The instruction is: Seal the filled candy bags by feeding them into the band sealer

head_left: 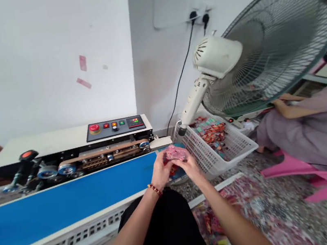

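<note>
Blue conveyor belt point(55, 206) runs along the left, sealing machine point(71, 147) behind it. At the belt's right end, left hand point(161, 171) and right hand point(191, 167) hold one pink packet point(174, 153) between them — fingers of both closed on it. White basket point(232, 144) of red packets just right — fan point(265, 40) above.

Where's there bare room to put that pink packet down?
The blue belt left of the pink packet lies bare, between the sealer's rollers behind and the white frame in front. Crowded: the white basket to the right and the packet-strewn floor.
</note>
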Motion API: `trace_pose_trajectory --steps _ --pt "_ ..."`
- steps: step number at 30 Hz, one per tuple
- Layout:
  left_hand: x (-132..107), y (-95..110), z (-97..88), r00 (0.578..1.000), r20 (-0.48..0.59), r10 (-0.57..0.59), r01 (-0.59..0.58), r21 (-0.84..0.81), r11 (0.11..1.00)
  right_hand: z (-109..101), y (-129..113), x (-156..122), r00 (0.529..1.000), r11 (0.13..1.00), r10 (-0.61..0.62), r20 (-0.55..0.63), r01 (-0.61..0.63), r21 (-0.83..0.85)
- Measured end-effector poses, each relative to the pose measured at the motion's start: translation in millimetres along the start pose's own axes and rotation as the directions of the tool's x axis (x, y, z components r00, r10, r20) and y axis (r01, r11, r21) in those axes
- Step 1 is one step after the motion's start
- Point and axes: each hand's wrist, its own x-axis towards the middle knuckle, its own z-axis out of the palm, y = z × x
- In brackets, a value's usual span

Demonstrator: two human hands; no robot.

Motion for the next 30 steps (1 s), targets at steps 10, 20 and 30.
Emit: trace_pose_trajectory --steps 10,20,30 --pt "16.8 12.0 4.9 0.998 0.051 0.041 -0.044 0.055 0.998 -20.6 -26.9 16.7 0.994 0.995 -0.073 0.085 0.078 -0.063" --pt "22.4 17.8 6.0 1.000 0.031 0.000 -0.002 0.060 0.998 -32.3 -15.8 26.7 0.989 0.997 -0.072 0.129 0.075 -0.015" --pt "24.7 9.9 10.4 0.990 0.062 -0.125 0.131 -0.111 0.985 -32.2 -6.4 36.2 0.988 1.000 -0.023 0.151 0.023 0.002"
